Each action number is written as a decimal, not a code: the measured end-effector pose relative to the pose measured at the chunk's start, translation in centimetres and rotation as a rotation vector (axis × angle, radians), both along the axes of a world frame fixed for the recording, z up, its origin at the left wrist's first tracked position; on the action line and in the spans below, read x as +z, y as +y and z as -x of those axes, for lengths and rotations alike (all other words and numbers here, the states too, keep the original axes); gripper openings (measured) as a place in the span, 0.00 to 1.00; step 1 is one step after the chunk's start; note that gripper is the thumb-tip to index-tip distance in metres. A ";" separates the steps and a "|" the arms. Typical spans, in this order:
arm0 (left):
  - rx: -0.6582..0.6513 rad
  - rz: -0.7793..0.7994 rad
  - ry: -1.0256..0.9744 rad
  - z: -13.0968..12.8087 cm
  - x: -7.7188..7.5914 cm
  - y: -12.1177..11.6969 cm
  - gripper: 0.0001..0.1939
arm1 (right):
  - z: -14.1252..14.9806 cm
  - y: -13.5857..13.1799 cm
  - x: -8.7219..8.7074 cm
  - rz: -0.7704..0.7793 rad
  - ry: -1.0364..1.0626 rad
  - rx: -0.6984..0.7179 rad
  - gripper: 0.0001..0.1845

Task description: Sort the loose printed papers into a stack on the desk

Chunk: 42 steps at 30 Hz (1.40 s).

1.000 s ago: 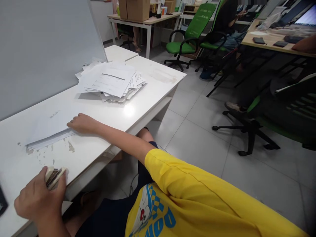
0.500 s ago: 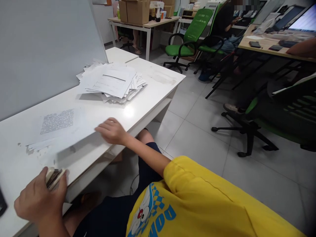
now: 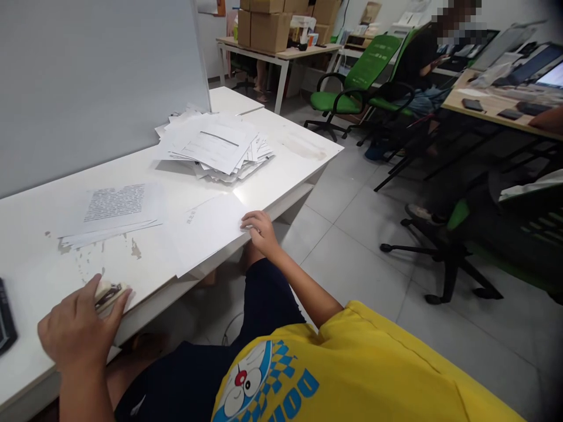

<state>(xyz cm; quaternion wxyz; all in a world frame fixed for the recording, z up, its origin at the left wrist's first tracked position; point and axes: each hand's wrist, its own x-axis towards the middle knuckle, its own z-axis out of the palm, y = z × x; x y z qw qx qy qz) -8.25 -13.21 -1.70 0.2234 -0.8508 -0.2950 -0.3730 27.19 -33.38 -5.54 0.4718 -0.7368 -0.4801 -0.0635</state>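
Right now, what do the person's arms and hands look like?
The left hand and right hand are bare, with no gloves, and no watch shows on either wrist. The right arm has a short, plain yellow sleeve. The left arm's sleeve is out of the picture.

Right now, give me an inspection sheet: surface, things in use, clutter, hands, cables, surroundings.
Surface: white desk, brownish-grey marks near the front.
Things in use: cream stapler; white paper at the front edge; printed stack to its left.
Clutter: untidy paper pile; black object, cut off at left.
Hands: left hand holds the stapler; right hand touches the white paper's edge.
Cables: thin cable below the desk.
Surroundings: green chairs, cartons, seated person.
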 end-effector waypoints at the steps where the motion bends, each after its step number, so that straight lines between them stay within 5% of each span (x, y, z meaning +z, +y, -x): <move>1: -0.025 0.003 0.030 -0.1 0.1 -0.1 0.30 | 0.0 0.1 0.4 0.046 0.028 -0.045 0.19; 7: -0.035 0.054 0.088 0.5 0.1 0.3 0.28 | 0.9 0.8 0.8 0.349 0.046 -0.046 0.32; 11: -0.009 0.244 -0.208 0.7 -2.1 -0.8 0.24 | 0.8 0.5 -0.4 0.119 0.209 -0.050 0.24; 15: -0.220 0.492 -0.475 -2.0 -5.9 -6.7 0.13 | -0.4 -0.4 0.1 -0.111 0.541 -0.096 0.24; 20: -0.171 1.000 -0.925 -7.6 -8.1 -13.8 0.20 | -1.4 -2.1 2.5 -0.186 0.963 0.072 0.27; 23: -0.366 1.502 -1.080 -10.0 -7.3 -14.7 0.27 | -1.4 -2.8 3.0 -0.132 1.015 0.119 0.27; 25: -0.450 1.694 -1.142 -10.9 -6.6 -14.6 0.32 | -1.0 -3.1 2.9 -0.110 1.017 0.136 0.26; 31: -0.220 1.752 -1.186 -12.4 -4.7 -14.7 0.30 | 0.5 -2.8 1.8 -0.032 1.065 0.132 0.25; 39: -0.282 1.691 -1.147 -13.0 -3.7 -14.9 0.30 | -0.2 -2.5 0.9 0.035 0.837 -0.126 0.20; 42: -0.280 1.653 -1.079 -12.6 -4.2 -14.5 0.27 | 0.0 -2.9 1.3 0.094 0.863 -0.018 0.13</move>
